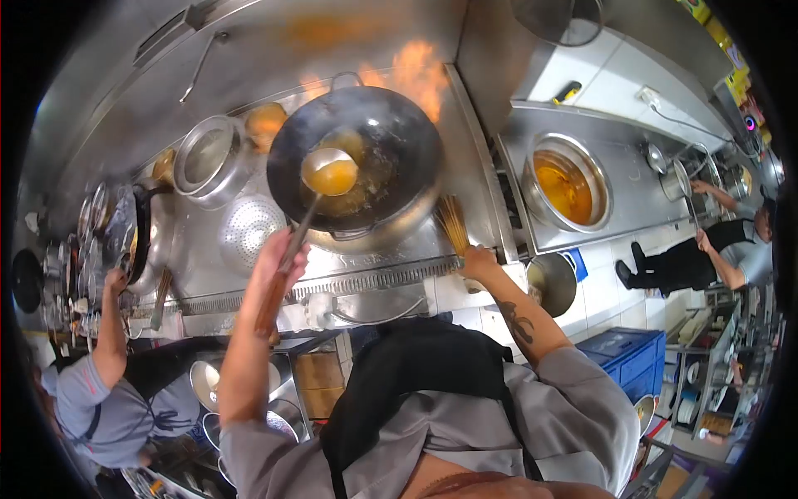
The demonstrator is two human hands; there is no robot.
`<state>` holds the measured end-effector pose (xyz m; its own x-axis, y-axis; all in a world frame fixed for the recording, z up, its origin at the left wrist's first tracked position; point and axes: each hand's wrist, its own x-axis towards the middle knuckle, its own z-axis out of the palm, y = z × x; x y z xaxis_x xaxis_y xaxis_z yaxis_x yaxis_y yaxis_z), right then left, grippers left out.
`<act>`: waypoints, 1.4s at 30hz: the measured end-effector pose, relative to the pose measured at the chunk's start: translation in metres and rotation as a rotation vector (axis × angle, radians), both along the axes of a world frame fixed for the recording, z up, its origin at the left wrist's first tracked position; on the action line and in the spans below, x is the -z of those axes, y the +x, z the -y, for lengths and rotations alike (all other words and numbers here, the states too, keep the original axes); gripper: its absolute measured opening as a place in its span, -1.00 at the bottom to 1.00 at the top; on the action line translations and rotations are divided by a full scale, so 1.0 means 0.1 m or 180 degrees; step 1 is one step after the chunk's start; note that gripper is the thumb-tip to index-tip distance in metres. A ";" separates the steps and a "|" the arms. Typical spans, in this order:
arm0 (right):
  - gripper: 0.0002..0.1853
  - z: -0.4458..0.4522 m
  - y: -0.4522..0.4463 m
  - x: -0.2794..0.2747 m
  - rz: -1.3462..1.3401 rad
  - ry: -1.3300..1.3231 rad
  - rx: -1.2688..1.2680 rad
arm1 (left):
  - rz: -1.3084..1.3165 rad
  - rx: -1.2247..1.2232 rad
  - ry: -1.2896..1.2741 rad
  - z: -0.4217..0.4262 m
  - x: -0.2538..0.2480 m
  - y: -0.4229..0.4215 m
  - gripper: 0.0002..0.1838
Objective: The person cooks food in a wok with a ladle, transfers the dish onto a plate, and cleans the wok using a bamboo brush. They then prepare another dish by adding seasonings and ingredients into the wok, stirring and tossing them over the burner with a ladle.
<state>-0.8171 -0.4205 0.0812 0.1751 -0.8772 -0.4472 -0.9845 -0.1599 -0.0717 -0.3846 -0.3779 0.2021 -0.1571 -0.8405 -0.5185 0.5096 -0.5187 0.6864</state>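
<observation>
My left hand (283,259) is closed around the wooden handle of a ladle (331,170), whose bowl holds yellow-orange liquid. The ladle bowl is over the dark wok (403,158), which has a shallow pool of oily liquid at its bottom. Whether the bowl touches the wok I cannot tell. Flames (418,76) rise behind the wok's far rim. To the right of the wok, my right hand (479,263) grips the lower end of a bamboo wok brush (452,223), its bristles pointing up and away from me.
Left of the wok are a perforated strainer (252,233) and a metal pot (206,160). A steel pot of orange oil (564,190) stands on the right counter. One co-worker (116,399) works at the far left, another (731,249) at the far right. A blue crate (619,359) is behind on the right.
</observation>
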 end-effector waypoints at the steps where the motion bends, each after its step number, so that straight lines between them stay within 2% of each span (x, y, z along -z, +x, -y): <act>1: -0.34 0.00 -0.08 0.15 0.0252 -0.0016 0.0185 | 0.0178 0.0064 0.0249 -0.20 -0.15 0.05 -0.73; 4: -0.30 0.07 -0.29 0.50 0.1259 0.0159 0.0892 | 0.0671 0.0533 0.0710 -0.61 -0.17 0.29 -0.74; 6: -0.32 0.30 -0.49 0.48 0.2229 0.0580 0.1556 | 0.1089 0.0933 0.0459 -0.67 -0.22 0.40 -0.62; 7: -0.39 0.26 -0.48 0.32 0.2882 0.0402 0.2096 | 0.1295 0.1107 0.0335 -0.72 -0.26 0.43 -0.55; 8: -0.45 0.23 -0.51 0.13 0.3533 0.0214 0.2634 | 0.2693 0.1173 -0.0501 -0.73 -0.12 0.44 -0.51; 10: -0.52 0.25 -0.63 -0.26 0.5364 0.1113 0.2263 | 0.5458 0.1180 -0.2200 -0.76 0.31 0.43 -0.41; 11: -0.57 0.17 -0.53 -0.60 0.5988 0.1439 0.2413 | 0.6019 0.1050 -0.1880 -0.73 0.19 0.20 -0.45; 12: -0.56 0.12 -0.40 -0.87 0.6275 0.1581 0.2249 | 0.6226 0.1039 -0.1851 -0.67 0.19 0.18 -0.46; 14: -0.56 0.32 -0.29 -0.97 0.6053 0.2025 0.2170 | 0.6637 0.1024 -0.1807 -0.51 0.20 0.21 -0.46; 17: -0.53 0.51 0.24 -1.56 0.4556 0.0897 0.1477 | 0.5159 0.1027 -0.2351 -0.21 0.02 0.47 -0.50; 19: -0.52 0.97 0.56 -1.38 0.3480 -0.0222 0.0027 | 0.4609 0.1685 -0.1213 -0.20 -0.73 0.30 -0.48; 20: -0.49 1.04 0.78 -1.34 0.3378 -0.1162 -0.0517 | 0.4286 0.1977 -0.0662 -0.18 -1.00 0.25 -0.46; 21: -0.50 1.14 0.97 -1.31 0.2695 -0.1451 -0.0856 | 0.4715 0.2211 -0.0606 -0.14 -1.04 0.29 -0.57; 22: -0.51 1.25 1.13 -1.28 0.1997 -0.1730 -0.1175 | 0.5270 0.2262 -0.1075 -0.15 -0.95 0.40 -0.62; 24: -0.57 1.44 1.38 -1.13 0.1101 -0.1357 -0.1580 | 0.6345 0.2325 -0.2033 -0.18 -0.62 0.65 -0.70; 25: -0.60 1.54 1.50 -1.08 0.0648 -0.1173 -0.1773 | 0.6469 0.2516 -0.2064 -0.21 -0.58 0.68 -0.70; 27: -0.65 1.80 1.57 -1.04 0.0316 -0.1300 -0.1559 | 0.6706 0.2915 -0.2100 -0.29 -0.55 0.68 -0.70; 29: -0.69 1.74 1.68 -1.17 0.0186 -0.1688 -0.1589 | 0.6217 0.2388 -0.1539 -0.35 -0.65 0.56 -0.69; 32: -0.67 1.40 1.83 -1.21 0.0291 -0.1501 -0.2045 | 0.5629 0.2076 -0.1165 -0.35 -0.63 0.56 -0.68; 33: -0.64 1.47 1.79 -1.28 0.0583 -0.0682 -0.1801 | 0.5462 0.2059 -0.1105 -0.36 -0.57 0.57 -0.69; 34: -0.66 1.58 1.79 -1.34 0.0496 -0.0600 -0.1372 | 0.5463 0.1957 -0.1206 -0.36 -0.50 0.59 -0.68; 36: -0.70 1.78 1.83 -1.47 0.0068 -0.0724 -0.1173 | 0.5473 0.1763 -0.1395 -0.38 -0.33 0.64 -0.67; 37: -0.73 1.64 1.89 -1.50 -0.0012 -0.1052 -0.1308 | 0.5452 0.1707 -0.1389 -0.38 -0.26 0.65 -0.66; 38: -0.71 1.58 1.90 -1.29 -0.0007 -0.1556 -0.1455 | 0.5440 0.1663 -0.1400 -0.35 -0.20 0.65 -0.65; 40: -0.70 1.63 1.82 -1.19 0.0848 -0.0440 -0.1425 | 0.5315 0.1644 -0.1516 -0.33 -0.07 0.65 -0.64; 42: -0.68 1.76 1.72 -1.35 0.0705 -0.0437 -0.0823 | 0.5122 0.1568 -0.1700 -0.31 0.04 0.73 -0.64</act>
<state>-0.6447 -0.5960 0.2165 0.4782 -0.8405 -0.2548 -0.8733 -0.4243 -0.2394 -0.3117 -0.3470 0.1984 -0.0821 -0.9906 -0.1098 -0.9003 0.0265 0.4345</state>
